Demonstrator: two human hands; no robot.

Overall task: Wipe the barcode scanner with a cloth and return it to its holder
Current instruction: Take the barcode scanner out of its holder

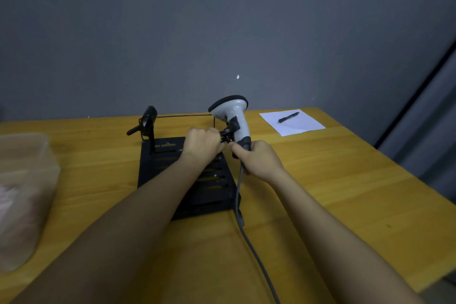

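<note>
A white and black barcode scanner [232, 112] stands upright over the back right of a black slotted stand base [162, 155], head up. My right hand [256, 159] is shut around the lower end of its handle, where the grey cable [240, 205] comes out. Just left of it, my left hand [202, 144] is shut on the black clamp of the holder [225, 134] that touches the scanner's handle. The cable trails toward me across the wooden table [320, 192]. I cannot make out a loose cloth.
A second black clamp arm [148, 119] rises from the stand's back left. A white sheet of paper [301, 126] with a black pen [288, 117] lies at the back right. A translucent plastic tub [22, 192] holding something pinkish sits at the left edge. A grey wall stands behind.
</note>
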